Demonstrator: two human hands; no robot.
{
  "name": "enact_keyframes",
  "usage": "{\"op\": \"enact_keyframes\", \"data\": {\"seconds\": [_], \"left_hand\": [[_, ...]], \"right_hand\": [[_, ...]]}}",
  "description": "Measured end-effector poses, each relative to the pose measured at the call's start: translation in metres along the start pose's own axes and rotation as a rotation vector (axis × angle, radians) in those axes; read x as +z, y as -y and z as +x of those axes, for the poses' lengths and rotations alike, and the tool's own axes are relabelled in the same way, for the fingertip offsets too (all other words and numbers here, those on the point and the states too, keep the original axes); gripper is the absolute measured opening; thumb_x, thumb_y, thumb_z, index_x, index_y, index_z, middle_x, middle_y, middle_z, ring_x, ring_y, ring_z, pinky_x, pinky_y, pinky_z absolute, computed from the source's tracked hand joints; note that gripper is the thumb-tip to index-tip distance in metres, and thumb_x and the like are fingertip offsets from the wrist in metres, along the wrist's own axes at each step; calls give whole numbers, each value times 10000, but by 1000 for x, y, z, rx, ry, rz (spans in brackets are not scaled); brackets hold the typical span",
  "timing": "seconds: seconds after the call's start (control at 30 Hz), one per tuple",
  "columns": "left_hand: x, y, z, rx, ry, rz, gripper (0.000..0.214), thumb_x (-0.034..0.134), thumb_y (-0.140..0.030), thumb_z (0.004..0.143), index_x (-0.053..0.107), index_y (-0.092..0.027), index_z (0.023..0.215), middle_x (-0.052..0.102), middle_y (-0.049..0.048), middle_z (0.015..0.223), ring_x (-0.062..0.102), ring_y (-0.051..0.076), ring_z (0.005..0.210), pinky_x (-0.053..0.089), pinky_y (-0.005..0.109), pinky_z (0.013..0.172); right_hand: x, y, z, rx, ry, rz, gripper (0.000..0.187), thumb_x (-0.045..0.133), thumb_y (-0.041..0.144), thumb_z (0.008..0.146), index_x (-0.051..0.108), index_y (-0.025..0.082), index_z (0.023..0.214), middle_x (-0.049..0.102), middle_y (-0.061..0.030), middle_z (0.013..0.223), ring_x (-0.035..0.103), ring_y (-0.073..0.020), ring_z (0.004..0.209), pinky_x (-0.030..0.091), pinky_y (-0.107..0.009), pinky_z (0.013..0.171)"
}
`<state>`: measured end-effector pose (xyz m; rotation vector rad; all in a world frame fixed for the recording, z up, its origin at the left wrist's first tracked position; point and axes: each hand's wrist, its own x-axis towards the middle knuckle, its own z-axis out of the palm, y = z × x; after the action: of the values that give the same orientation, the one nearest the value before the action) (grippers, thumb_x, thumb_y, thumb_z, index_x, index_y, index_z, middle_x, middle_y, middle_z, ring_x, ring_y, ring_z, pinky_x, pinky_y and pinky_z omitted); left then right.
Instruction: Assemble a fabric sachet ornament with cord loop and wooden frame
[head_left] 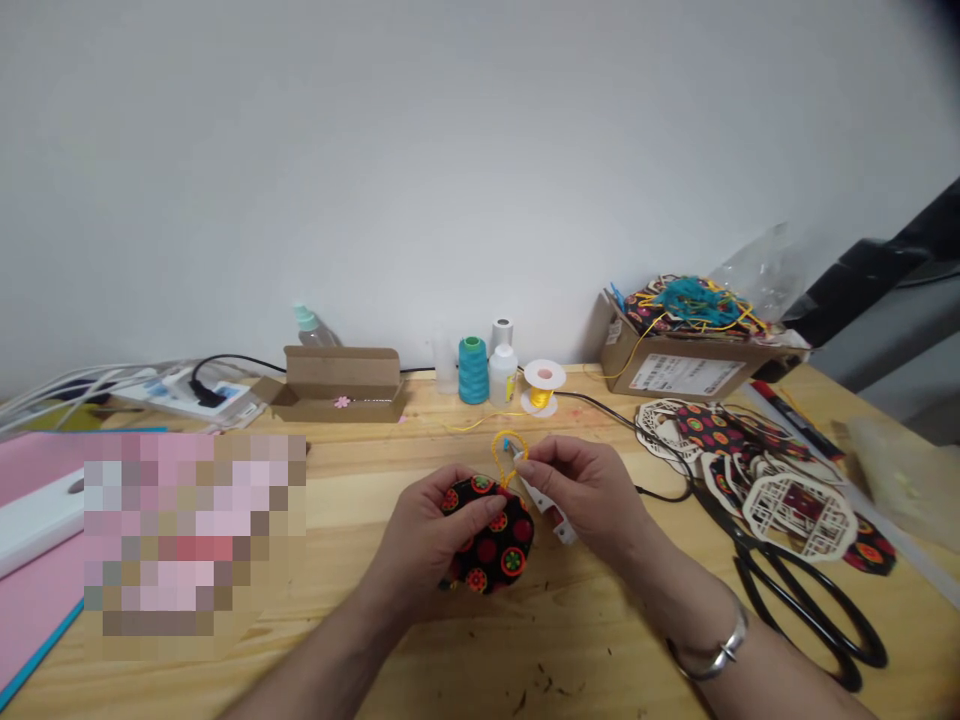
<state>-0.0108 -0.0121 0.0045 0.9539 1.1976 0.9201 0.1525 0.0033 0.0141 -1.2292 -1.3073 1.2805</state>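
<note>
My left hand (442, 530) is closed around a rounded black fabric piece (499, 545) printed with red, orange and green flowers, its thumb lying on the front. A loop of yellow cord (501, 447) rises from the fabric's top edge. Thumb and fingers of my right hand (574, 485) pinch together at the right side of this loop. Below the right hand, a white slotted object (553, 515) lies partly hidden on the table. A small blue tip (506, 444) shows through the loop.
Black scissors (806, 600) and fabric pieces with pale cut-out frames (799, 515) lie at right. A cardboard box (675, 365) of cords stands behind. Along the wall are a teal thread cone (473, 372), a yellow cord spool (544, 385) and an open small box (341, 390).
</note>
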Motion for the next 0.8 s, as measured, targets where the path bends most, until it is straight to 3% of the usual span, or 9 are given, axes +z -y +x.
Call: {"op": "enact_keyframes", "data": {"seconds": [0.17,0.33,0.6,0.8], "left_hand": [[0,0,0,-19,6,-27,202,746,-310,647,618,-169,717,691,6,624,623,139,527,490,230,505],[-1,-1,0,-19,-8,-51,224,748,-328,639,609,-173,721,681,4,617,616,138,513,476,223,482],[-1,2,1,7,-20,-17,212,739,-320,649,598,-171,704,640,-17,585,581,111,495,450,191,454],[-3,0,-1,-5,58,43,200,701,-345,688,602,-178,733,604,-28,554,518,91,431,393,177,400]], "right_hand": [[-1,0,0,-3,7,-22,243,661,400,679,610,164,662,537,25,579,432,-85,497,375,-222,453],[-1,-2,-1,3,176,-85,242,648,387,705,686,149,727,644,-15,667,517,-113,601,412,-243,560],[5,-3,-5,-34,84,-179,176,638,301,700,660,145,620,604,-2,574,488,-100,546,379,-229,517],[1,-3,-6,-66,142,-229,190,601,305,730,633,148,629,584,1,584,481,-104,551,374,-230,513]]}}
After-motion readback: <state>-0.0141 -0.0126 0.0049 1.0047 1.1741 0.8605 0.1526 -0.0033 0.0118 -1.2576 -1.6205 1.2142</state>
